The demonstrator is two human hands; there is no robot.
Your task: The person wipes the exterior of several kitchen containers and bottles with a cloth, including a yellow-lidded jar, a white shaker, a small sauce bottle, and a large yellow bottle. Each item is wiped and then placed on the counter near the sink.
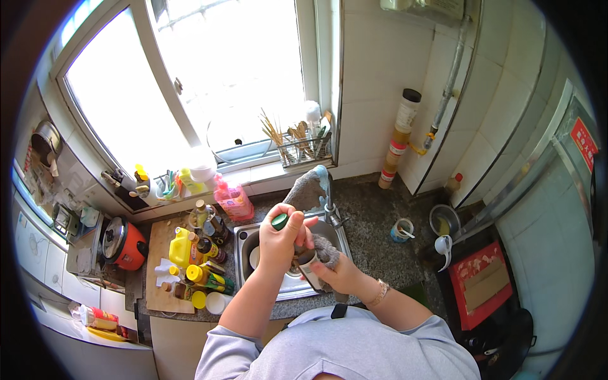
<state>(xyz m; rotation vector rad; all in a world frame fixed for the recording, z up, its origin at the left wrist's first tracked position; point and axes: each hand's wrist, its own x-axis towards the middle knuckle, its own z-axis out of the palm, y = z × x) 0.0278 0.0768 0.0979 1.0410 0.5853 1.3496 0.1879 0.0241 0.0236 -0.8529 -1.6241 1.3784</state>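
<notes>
My left hand (280, 242) is closed around the neck of a dark bottle (310, 271) that has a pale label. Its green cap (279, 222) shows at the top of that fist. With my right hand (341, 278) I press a grey cloth (327, 251) against the bottle's lower body, which hides part of it. Both hands are above the near side of a stainless steel sink (243, 235). Inside the sink is a white dish (254, 258), partly hidden by my left arm. A second grey cloth (306, 186) is draped by the faucet (331, 211).
Left of the sink, a wooden board (159, 289) carries several sauce bottles and a yellow jug (180, 247). A pink detergent bottle (233, 199) stands behind them. An orange rice cooker (124, 244) is farther left. Rightward are a small jar (402, 230) and a metal bowl (445, 219).
</notes>
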